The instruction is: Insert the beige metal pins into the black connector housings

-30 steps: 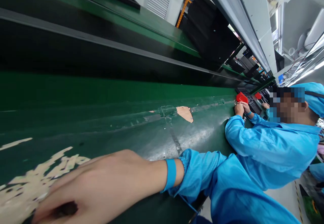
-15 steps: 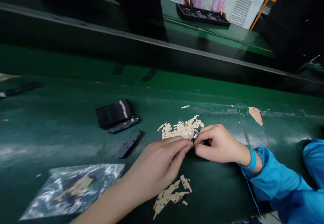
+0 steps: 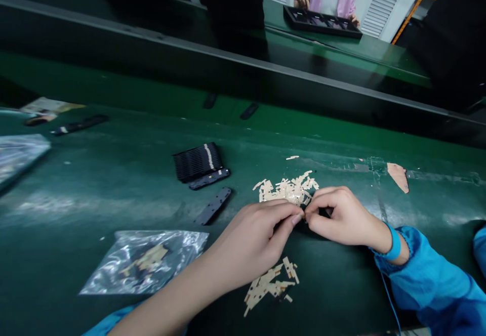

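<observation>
My left hand [image 3: 261, 232] and my right hand [image 3: 339, 214] meet fingertip to fingertip. Both are closed in a pinch on something small between them, too hidden to name. Just beyond the fingertips lies a heap of pale flat strips [image 3: 288, 190], with a clear shiny bit on it. A smaller pile of pale strips with dark and orange spots [image 3: 266, 285] lies nearer, below my left hand. Left of the hands are a stack of black ribbed parts [image 3: 195, 163], one dark strip part [image 3: 209, 178] against it and another dark part [image 3: 215, 206] apart from it.
A clear plastic bag [image 3: 148, 262] with pale pieces lies at front left; another bag [image 3: 18, 156] is at the far left edge. Dark parts [image 3: 249, 111] lie farther back. A pinkish piece [image 3: 398, 177] is at right. Across a raised rail, a person holds a black tray [image 3: 322, 23].
The view has swung left, so things on the table appear farther right and the far-left bag shows. Both hands remain pinched together at the same place by the heap.
</observation>
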{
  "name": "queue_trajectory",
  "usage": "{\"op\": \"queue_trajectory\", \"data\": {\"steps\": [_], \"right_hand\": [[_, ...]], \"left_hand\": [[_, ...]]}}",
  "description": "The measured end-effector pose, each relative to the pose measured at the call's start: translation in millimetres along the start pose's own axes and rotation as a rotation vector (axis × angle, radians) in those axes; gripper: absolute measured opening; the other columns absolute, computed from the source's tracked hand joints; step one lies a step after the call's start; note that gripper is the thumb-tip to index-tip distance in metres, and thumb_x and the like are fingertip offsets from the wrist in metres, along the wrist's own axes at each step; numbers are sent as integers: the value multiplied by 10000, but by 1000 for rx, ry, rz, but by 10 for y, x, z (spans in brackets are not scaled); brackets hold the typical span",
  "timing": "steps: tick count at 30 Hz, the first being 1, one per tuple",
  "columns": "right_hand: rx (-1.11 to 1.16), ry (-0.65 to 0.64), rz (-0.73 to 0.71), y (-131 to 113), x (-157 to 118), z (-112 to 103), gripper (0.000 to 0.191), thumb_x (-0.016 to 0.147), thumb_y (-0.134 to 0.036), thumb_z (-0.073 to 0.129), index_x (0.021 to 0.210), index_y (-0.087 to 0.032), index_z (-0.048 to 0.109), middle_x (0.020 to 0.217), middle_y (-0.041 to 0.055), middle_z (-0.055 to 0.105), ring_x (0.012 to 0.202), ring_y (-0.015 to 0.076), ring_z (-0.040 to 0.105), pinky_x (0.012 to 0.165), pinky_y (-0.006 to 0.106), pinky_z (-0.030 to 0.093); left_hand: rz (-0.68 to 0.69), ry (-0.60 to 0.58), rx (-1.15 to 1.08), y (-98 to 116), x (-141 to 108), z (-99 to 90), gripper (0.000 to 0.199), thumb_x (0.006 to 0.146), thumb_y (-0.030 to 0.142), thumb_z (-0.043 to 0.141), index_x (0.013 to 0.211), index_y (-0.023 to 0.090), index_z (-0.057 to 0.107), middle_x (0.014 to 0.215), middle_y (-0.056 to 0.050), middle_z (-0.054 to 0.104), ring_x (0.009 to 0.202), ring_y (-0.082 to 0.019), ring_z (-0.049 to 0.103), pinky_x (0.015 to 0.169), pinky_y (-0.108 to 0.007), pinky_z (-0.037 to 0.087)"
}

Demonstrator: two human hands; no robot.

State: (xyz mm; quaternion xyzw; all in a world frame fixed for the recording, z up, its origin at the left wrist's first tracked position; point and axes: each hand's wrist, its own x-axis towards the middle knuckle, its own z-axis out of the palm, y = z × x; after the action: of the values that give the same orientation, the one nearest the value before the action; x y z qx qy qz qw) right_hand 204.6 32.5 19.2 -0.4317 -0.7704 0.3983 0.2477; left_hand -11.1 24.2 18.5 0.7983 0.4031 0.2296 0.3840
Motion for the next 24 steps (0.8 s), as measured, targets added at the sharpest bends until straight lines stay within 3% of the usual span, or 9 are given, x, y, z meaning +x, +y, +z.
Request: {"op": "queue_trajectory", "data": {"steps": [6,9,12,14,17,19,21,24], "right_hand": [[84,21,51,59,27,8,192,799,-100,614,668,-180,729,666,-12,647,612,120,557,597,248,402],[117,79,146,147,51,7,187,795,-94,616,689,-179,744,690,0,678,624,128,565,582,244,402],[-84,125,187,215,66,35,213,786,-78,639,604,-180,682,646,-3,644,626,136,548,600,263,386],[-188,126,150,227,70,69,276,828,-114,674,563,-181,628,613,-8,591,619,138,524,608,277,376],[-40,208,33,199,68,100,87,889,-243,745,826,-182,740,760,14,649,657,143,548,604,273,418],[131,267,-65,159,60,91,201,884,-294,788,1057,-197,757,897,42,688,694,149,573,592,267,455],[230,296,-147,109,45,65,199,886,-297,803,1062,-213,765,913,50,699,692,150,574,572,268,465],[297,316,-206,32,12,25,56,900,-271,795,912,-220,775,853,41,704,662,145,572,558,276,464]], "left_hand": [[16,1,29,-7,-16,-15,315,1051,246,440,987,206,745,869,-33,757,757,-197,699,685,-307,503],[-38,86,-25,-46,-23,-113,273,1047,302,501,983,217,752,914,-42,765,820,-209,706,705,-299,517],[-161,253,-233,-108,-14,-211,208,999,365,610,938,210,734,788,-17,702,703,-180,650,623,-269,499],[-244,264,-510,-140,10,-217,222,961,419,675,936,200,699,685,15,627,587,-146,582,542,-245,475],[-354,112,-943,-149,64,-110,338,898,496,763,878,184,635,621,44,553,502,-106,513,452,-199,419],[-426,-13,-1131,-139,88,1,406,862,529,803,830,171,613,591,54,516,466,-82,474,410,-167,364],[-485,-125,-1249,-131,92,102,434,831,538,833,814,160,621,570,56,500,443,-72,459,380,-148,328],[-521,-250,-1346,-143,70,191,428,804,527,854,815,150,653,567,45,508,439,-79,475,352,-139,335]]}}
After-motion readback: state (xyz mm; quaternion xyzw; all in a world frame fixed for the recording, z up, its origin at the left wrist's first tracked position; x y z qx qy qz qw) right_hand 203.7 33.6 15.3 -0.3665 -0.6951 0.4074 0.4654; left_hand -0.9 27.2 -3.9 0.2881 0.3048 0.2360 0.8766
